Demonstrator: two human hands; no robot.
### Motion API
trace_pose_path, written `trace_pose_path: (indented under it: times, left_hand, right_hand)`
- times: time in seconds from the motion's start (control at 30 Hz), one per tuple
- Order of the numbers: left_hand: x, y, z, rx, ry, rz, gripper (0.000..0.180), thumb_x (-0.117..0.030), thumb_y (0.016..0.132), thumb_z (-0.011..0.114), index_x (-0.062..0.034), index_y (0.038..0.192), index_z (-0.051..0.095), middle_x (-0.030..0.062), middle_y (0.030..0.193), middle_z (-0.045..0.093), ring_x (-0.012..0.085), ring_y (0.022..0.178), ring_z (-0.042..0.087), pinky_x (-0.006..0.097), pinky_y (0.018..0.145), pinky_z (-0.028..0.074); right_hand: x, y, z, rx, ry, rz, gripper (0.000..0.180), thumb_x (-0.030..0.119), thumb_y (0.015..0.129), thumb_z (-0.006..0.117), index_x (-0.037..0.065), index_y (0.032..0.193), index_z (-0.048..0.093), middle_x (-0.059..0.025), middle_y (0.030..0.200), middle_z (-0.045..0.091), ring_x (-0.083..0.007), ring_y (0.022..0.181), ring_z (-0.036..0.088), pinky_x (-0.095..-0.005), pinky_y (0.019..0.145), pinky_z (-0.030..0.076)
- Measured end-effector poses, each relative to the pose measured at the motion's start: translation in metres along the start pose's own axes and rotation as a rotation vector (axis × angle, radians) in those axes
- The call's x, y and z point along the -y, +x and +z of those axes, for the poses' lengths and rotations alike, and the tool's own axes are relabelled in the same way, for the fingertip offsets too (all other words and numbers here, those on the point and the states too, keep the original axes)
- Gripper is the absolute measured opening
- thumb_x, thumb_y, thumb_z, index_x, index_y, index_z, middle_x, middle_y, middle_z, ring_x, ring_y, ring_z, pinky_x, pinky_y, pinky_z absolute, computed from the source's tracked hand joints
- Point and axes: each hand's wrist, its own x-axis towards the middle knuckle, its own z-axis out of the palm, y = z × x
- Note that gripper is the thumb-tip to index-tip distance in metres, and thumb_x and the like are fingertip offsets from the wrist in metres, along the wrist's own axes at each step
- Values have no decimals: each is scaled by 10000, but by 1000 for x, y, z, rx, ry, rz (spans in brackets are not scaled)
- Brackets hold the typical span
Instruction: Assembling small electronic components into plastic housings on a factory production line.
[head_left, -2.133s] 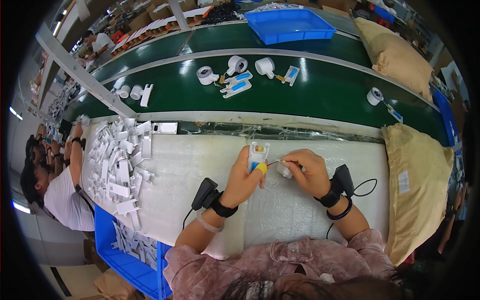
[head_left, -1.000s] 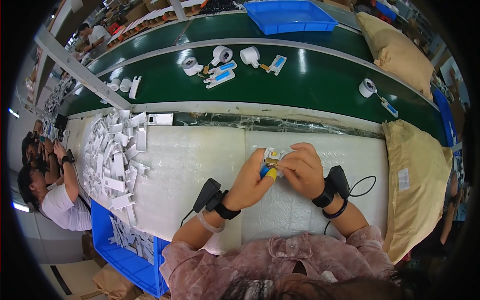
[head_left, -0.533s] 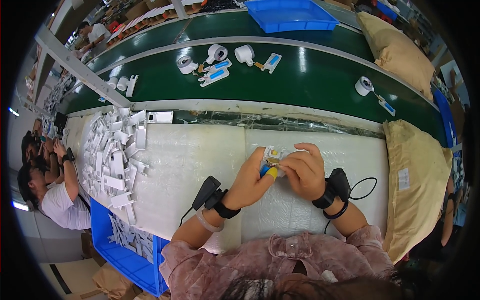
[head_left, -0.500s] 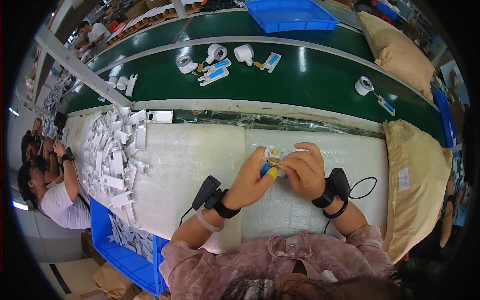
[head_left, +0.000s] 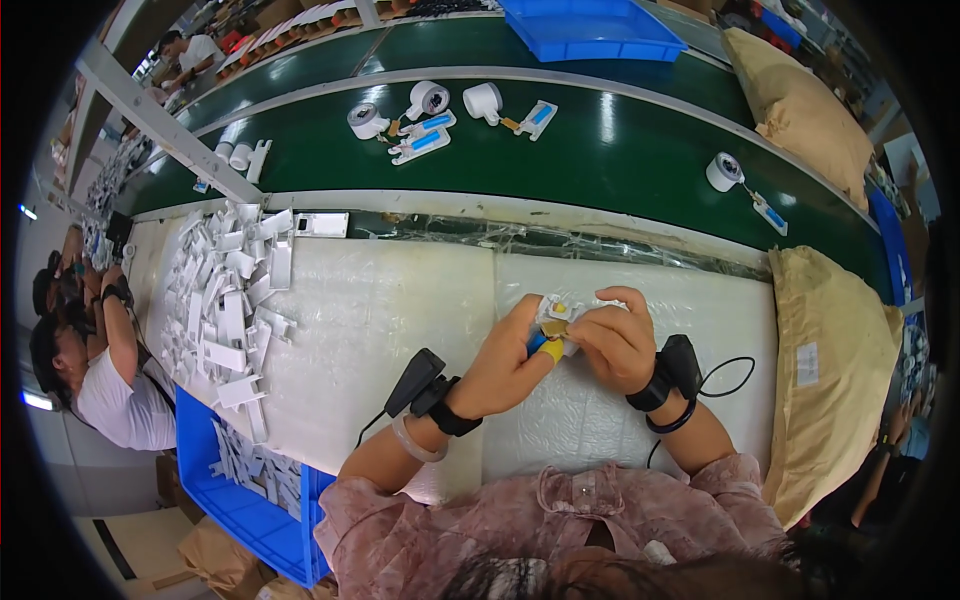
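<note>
Over the white padded table (head_left: 400, 300), my left hand (head_left: 498, 368) grips a small white plastic device (head_left: 546, 304) between thumb and fingers. A blue cylindrical battery (head_left: 537, 342) shows beside the thumb, whose tip is covered in yellow. Fingertips of my right hand (head_left: 617, 345) are pinched at a tan circuit board (head_left: 553, 327) on the device. A yellow spot shows in the device's upper part. My fingers hide much of the device, including its lower right side.
White plastic shells (head_left: 235, 310) lie heaped at the left, above a blue crate (head_left: 205, 480) holding more. Round-headed white devices (head_left: 483, 103) with blue batteries sit on the green conveyor (head_left: 650, 150). Tan sacks (head_left: 830, 390) stand at the right; a blue tray (head_left: 600, 35) is at the back.
The tan board shows more plainly between my fingers, and my right hand has shifted slightly. Both hands stay at the device. The conveyor items appear slightly further left.
</note>
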Motion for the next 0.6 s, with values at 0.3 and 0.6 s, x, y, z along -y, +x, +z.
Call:
trace_pose_path:
  times: [0.3, 0.6]
  left_hand:
    - [3, -1, 0, 31, -191, -95, 417, 23, 885, 456, -54, 1290, 389, 55, 937, 557, 83, 731, 528, 241, 597, 480]
    - [11, -2, -1, -18, -93, -14, 402, 16, 888, 476, -51, 1277, 398, 48, 1002, 545, 74, 735, 520, 230, 592, 477]
  right_hand:
    - [-1, -2, 2, 0, 3, -1, 214, 1, 720, 747, 75, 906, 670, -22, 839, 660, -181, 748, 627, -421, 857, 492]
    - [0, 0, 5, 5, 8, 8, 221, -8, 717, 738, 83, 907, 671, -15, 836, 662, -174, 751, 632, -424, 862, 489]
